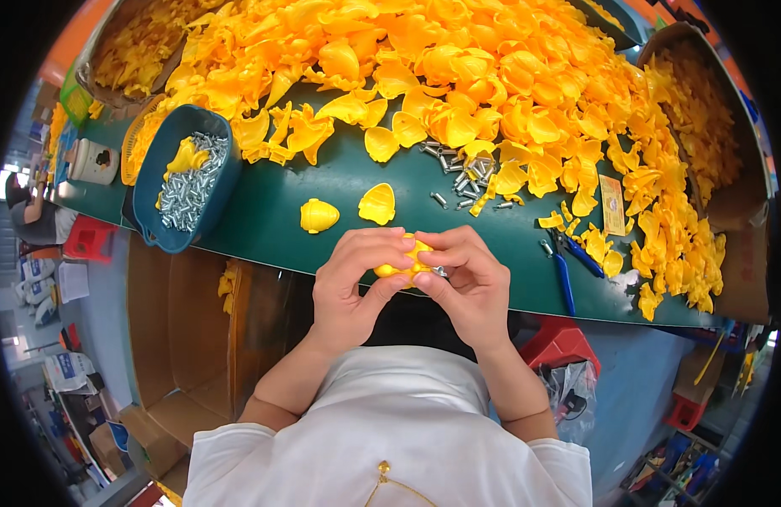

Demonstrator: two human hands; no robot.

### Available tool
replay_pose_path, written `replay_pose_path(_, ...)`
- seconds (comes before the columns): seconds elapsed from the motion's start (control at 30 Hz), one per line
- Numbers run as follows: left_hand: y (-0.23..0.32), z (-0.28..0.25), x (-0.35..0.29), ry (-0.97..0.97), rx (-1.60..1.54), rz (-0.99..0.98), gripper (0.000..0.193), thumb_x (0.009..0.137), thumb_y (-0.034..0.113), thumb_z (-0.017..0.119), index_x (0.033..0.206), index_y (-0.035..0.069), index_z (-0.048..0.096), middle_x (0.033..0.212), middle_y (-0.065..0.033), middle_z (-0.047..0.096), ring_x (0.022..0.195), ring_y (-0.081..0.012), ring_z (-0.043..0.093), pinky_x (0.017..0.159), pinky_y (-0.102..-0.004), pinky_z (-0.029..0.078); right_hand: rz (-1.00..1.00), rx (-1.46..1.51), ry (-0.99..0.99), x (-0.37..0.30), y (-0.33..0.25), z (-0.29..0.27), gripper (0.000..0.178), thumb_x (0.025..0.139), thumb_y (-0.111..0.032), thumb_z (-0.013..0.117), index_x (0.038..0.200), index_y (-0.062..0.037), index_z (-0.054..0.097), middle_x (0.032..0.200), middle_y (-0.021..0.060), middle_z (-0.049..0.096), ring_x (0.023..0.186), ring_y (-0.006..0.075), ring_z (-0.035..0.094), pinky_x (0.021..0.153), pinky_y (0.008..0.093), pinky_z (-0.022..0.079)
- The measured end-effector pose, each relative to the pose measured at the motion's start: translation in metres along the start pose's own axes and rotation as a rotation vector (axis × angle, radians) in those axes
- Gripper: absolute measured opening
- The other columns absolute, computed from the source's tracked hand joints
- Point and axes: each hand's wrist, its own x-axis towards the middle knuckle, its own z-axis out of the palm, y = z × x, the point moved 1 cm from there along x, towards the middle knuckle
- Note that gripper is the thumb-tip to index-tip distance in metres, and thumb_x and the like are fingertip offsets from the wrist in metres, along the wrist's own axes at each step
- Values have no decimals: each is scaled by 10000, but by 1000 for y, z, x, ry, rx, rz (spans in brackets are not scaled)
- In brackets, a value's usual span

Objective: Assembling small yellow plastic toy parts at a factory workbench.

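Observation:
Both my hands meet just over the near edge of the green table (272,215). My left hand (357,275) is closed on a yellow plastic part (396,269). My right hand (466,275) grips the right side of that part, and a small silver metal piece (440,271) shows by its fingertips. Fingers hide much of the part's shape. Just beyond my hands lie a rounded, acorn-like yellow piece (319,215) and a hollow yellow half-shell (377,204). Small metal cylinders (471,177) lie loose farther back, right of centre.
A big heap of yellow shells (492,76) covers the far table. At left stands a blue basin (226,182) of metal cylinders and some yellow parts. Blue-handled pliers (565,283) lie at right, near a cardboard box (741,262). An open carton (175,338) stands below left.

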Motion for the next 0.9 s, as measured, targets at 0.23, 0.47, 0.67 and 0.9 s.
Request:
replay_pose_path(0.23,-7,0,-4,70,-52,-23,167,872,185,578,916,25,566,899,-118,638,891,-231,594,812,-327,452,40,37,50,-8,12,13,204,732,35,703,923,15,634,997,126,573,941,184,583,800,276,518)
replay_pose_path(0.47,-14,-68,-34,312,67,-153,575,941,516,256,722,24,457,660,-164,568,600,-218,562,581,-301,464,-120,-545,-117,1,8,24,225,745,10,689,967,8,649,803,103,633,705,153,624,633,242,515)
replay_pose_path(0.67,-1,-167,-70,360,1021,-311,402,912,391,420,823,14,529,725,-116,592,637,-238,571,619,-303,459,-17,-622,21,19,-6,-5,131,809,-23,632,934,7,654,817,79,624,711,131,608,619,212,469)
replay_pose_path(0.9,26,-134,-27,234,816,-435,179,816,10,577,993,7,606,891,-123,602,868,-281,563,750,-327,455,-75,-954,153,33,-13,-29,105,806,-48,634,906,-24,656,763,58,597,651,130,544,550,252,392)
